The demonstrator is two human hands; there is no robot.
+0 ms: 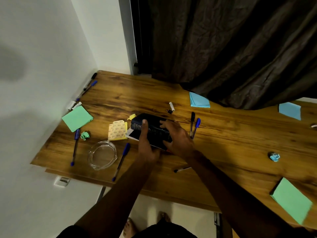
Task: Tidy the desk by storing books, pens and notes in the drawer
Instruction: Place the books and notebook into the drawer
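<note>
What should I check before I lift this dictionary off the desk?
1. Left hand grips dictionary: ok, thumb across its spine.
2. Right hand holds its other end: ok.
3. Notebook free of the lift: not ok, the dictionary lies on it and may drag it.
4. Glass dish out of the way: ok, it sits apart, to the left.
5. Pens by right hand: ok, not touching the dictionary.
6. Drawer open: cannot tell, not in view.

The counter (223, 134) is glossy grained wood, the ashtray (102, 154) on it clear smooth glass, the curtain (231, 48) behind it dark crinkled cloth.
</note>
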